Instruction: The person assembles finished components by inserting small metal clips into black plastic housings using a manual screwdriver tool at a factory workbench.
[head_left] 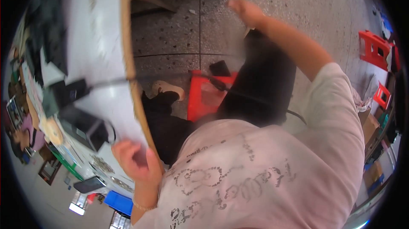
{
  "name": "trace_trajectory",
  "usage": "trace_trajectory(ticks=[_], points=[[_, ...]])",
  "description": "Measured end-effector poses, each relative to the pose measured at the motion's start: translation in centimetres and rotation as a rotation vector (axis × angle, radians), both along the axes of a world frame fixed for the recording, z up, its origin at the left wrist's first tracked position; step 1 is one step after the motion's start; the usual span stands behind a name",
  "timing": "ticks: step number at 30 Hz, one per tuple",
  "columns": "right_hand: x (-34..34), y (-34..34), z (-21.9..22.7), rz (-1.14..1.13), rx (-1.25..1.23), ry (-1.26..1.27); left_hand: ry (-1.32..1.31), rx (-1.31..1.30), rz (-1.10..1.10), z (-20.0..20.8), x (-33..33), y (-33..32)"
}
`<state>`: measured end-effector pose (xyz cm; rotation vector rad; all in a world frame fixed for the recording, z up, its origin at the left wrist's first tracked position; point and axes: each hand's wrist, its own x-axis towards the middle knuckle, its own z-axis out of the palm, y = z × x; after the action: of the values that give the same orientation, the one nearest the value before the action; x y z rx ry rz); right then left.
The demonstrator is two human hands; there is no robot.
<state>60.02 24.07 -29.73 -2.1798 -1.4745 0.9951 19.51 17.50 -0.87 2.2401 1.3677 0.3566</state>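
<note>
My left hand (135,161) is at the edge of the white table (98,37), its fingers curved and its thumb apart, with nothing visible between them. Nearest to it is a black box-shaped device (87,129) with a small loop at its side. Another dark box (70,93) sits just beyond. A black cable (170,75) stretches from there across the table edge and over my lap, with a thicker piece midway. My right hand (247,12) reaches out over the speckled floor beyond my knee, slightly blurred, fingers extended and seemingly holding nothing.
A red plastic stool (200,97) stands beside my leg, with a small dark object by it. A phone (90,184) and a blue bin (119,203) are at the lower left. Another person (30,139) is across the table. More red stools (375,50) stand at the right.
</note>
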Motion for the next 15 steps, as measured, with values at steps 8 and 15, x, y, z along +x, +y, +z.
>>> trace_trajectory(ticks=[8,15], points=[[-7.5,-7.2,-22.2,0.556,-0.705,-0.077,0.243,-0.167,-0.138,1.7,-2.5,0.9],[-14.5,-11.0,-27.6,0.482,-0.443,-0.141,0.141,-0.101,-0.182,-6.3,-6.7,0.9]])
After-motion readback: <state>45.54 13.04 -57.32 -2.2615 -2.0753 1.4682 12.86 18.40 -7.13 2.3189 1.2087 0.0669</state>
